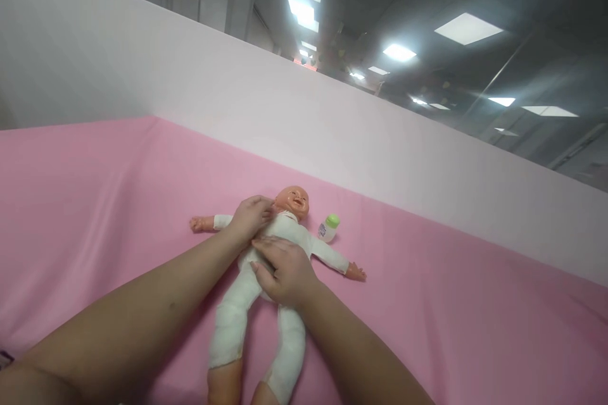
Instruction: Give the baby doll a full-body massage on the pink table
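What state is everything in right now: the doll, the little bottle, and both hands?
Doll: on its back, arms spread, dressed in white.
Bottle: lying beside the doll's head, green cap on.
Left hand: resting on the doll's shoulder.
Right hand: flat on the doll's belly.
Pink sheet: spread out.

A small white baby bottle with a green cap [329, 228] lay on the pink cloth [95, 202] — a white partition wall [190, 63] stood behind.

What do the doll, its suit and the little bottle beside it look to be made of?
The doll's head looks like smooth moulded plastic or vinyl, with a slight sheen. Its white suit seems soft fabric, wrinkled on the legs. The small bottle looks plastic, white with a green cap. The pink sheet underneath looks like cloth, with gentle folds.
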A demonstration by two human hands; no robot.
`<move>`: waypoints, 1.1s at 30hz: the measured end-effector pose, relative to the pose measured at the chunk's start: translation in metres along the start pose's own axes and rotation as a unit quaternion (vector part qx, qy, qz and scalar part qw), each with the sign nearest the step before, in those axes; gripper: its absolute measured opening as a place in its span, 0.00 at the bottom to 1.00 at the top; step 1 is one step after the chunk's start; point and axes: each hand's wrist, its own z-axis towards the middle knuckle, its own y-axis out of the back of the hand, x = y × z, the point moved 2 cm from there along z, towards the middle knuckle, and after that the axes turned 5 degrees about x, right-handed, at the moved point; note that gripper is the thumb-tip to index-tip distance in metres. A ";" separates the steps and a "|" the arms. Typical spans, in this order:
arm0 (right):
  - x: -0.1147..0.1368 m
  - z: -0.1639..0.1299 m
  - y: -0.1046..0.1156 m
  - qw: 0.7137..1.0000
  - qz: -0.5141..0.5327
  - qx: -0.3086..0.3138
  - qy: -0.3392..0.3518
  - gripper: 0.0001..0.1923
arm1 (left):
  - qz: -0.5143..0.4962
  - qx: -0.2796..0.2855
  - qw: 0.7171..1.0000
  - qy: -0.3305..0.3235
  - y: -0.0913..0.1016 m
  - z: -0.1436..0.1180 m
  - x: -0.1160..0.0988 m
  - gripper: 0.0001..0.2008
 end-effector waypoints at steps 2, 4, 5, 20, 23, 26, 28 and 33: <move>0.001 0.000 -0.001 1.000 0.008 -0.006 0.010 0.20 | 0.079 -0.004 0.996 -0.027 0.003 0.000 0.007 0.05; 0.002 -0.002 -0.004 1.000 0.013 -0.011 0.011 0.19 | 0.125 0.005 0.991 -0.040 0.005 -0.002 0.014 0.01; 0.004 -0.004 -0.006 1.000 0.016 -0.013 0.012 0.19 | 0.145 0.007 0.988 -0.047 0.005 -0.003 0.017 0.00; 0.013 -0.030 0.003 0.995 0.023 0.089 0.041 0.33 | 0.368 0.075 0.913 -0.159 0.012 0.003 0.018 0.09; -0.003 -0.027 0.011 0.991 0.010 0.129 -0.017 0.34 | 0.397 0.083 0.898 -0.171 0.012 0.003 0.020 0.11; -0.021 -0.026 0.018 0.986 0.011 0.158 -0.056 0.34 | 0.457 0.104 0.865 -0.179 0.011 0.003 0.023 0.13; -0.033 -0.026 0.019 0.985 0.020 0.152 -0.072 0.35 | 0.489 0.106 0.845 -0.189 0.010 0.002 0.023 0.15; -0.063 -0.028 0.016 0.983 0.044 0.066 -0.168 0.31 | 0.524 0.110 0.817 -0.216 0.009 0.000 0.022 0.15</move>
